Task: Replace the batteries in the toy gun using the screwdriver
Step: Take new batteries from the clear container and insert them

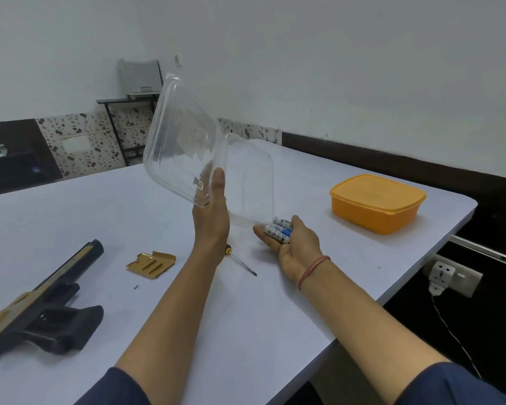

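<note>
The left hand (212, 213) grips a clear plastic container (181, 135), tilted up above the middle of the tabletop (246, 317). Just right of it, the right hand (294, 245) lies palm up, its fingers cupped around several batteries (278, 230) at the container's low corner. The toy gun (41, 314) lies at the near left, with its gold cover (151, 264) and a small screw (135, 286) between it and the screwdriver (241, 263), which is partly hidden by the left forearm. A lidded orange box (377, 203) sits far right.
</note>
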